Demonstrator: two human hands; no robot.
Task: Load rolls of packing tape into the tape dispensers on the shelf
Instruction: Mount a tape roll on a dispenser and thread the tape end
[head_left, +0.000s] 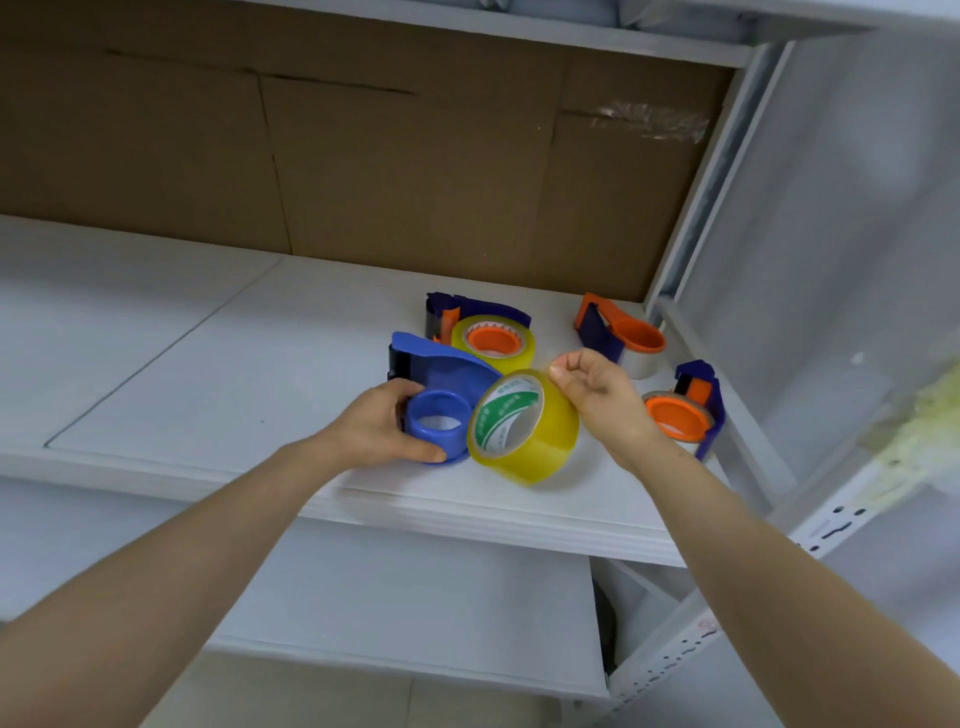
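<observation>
- The left half of the shelf (156, 338) is bare board from the near edge to the far side, and the front is open for reaching in.
- A cardboard panel (363, 156) closes the far side, and the upper shelf (519, 31) caps the room overhead.
- The upright post (717, 182) shuts the right end.
- The blue dispenser (441, 374), held by the left grip (374, 426), stands at the near edge, with the loaded dispenser (483, 332) just beyond it.
- The yellow tape roll (524, 426), pinched by the right grip (602, 395), fills the gap between the blue dispenser and the near-right dispenser (685, 405).
- A bare lane runs far between the loaded dispenser and the orange dispenser (623, 332).
</observation>
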